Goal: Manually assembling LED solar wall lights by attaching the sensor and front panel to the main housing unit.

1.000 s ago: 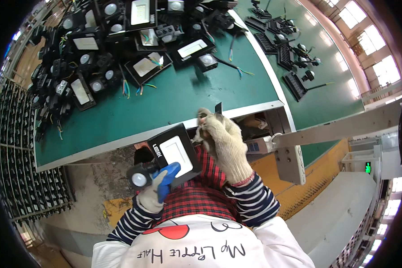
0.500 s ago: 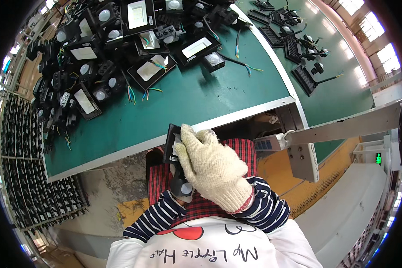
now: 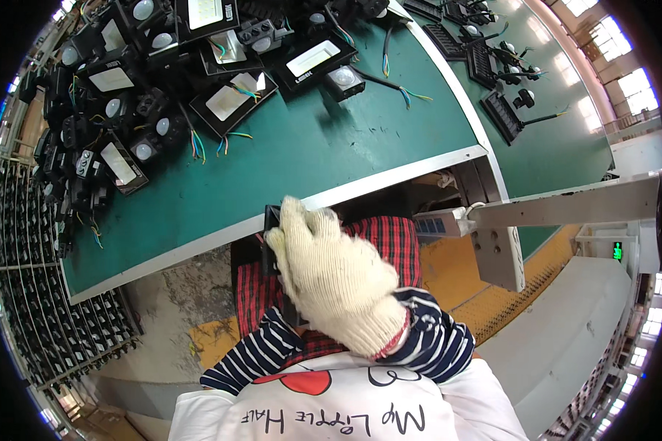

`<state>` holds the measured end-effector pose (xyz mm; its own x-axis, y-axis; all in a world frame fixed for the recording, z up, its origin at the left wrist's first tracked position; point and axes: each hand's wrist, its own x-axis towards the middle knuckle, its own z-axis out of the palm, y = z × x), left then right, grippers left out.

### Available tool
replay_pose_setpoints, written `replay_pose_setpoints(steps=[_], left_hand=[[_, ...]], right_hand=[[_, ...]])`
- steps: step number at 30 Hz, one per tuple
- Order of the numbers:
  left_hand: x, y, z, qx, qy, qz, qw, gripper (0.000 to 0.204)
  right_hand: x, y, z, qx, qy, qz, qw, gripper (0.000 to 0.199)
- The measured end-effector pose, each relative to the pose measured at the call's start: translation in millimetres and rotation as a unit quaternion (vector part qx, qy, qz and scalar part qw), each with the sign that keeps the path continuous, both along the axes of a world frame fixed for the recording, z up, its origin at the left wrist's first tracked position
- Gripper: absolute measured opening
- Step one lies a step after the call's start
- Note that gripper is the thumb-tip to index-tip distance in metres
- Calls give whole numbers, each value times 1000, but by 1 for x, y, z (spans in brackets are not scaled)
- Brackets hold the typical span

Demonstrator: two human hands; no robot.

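Observation:
My right hand [image 3: 338, 283], in a cream knitted glove, lies over a black floodlight [image 3: 269, 263] held above my lap at the bench's front edge. Its fingers point away from me, stretched out across the lamp's face. Only the lamp's left side shows; the glove covers the rest. My left hand [image 3: 299, 331] comes in low from the left under the right one. A sliver of it shows at the striped cuff, and its fingers are hidden behind the lamp and glove.
A heap of black floodlights [image 3: 232, 99] with sensors and loose coloured wires covers the left and back of the green bench [image 3: 331, 162]. More lamps [image 3: 502, 117] lie on another green surface at right. A metal arm [image 3: 566, 209] juts in there, and a rack [image 3: 44, 287] stands left.
The right glove has moved slightly left and toward me over the lamp, now hiding the domed sensor and most of the face. The bench has shifted a little left in view.

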<state>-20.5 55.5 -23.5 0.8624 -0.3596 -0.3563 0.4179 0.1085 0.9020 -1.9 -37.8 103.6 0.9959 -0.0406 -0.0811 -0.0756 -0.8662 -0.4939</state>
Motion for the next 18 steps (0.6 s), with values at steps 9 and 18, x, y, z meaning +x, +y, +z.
replay_pose_setpoints(steps=[9, 18], left_hand=[[-3, -9, 1, -46, 58, 12, 997, 64], [-3, 40, -3, -99, 88, 48, 990, 65]], right_hand=[[2, -1, -3, -33, 1, 7, 999, 40], [9, -38, -6, 107, -63, 39, 992, 40]])
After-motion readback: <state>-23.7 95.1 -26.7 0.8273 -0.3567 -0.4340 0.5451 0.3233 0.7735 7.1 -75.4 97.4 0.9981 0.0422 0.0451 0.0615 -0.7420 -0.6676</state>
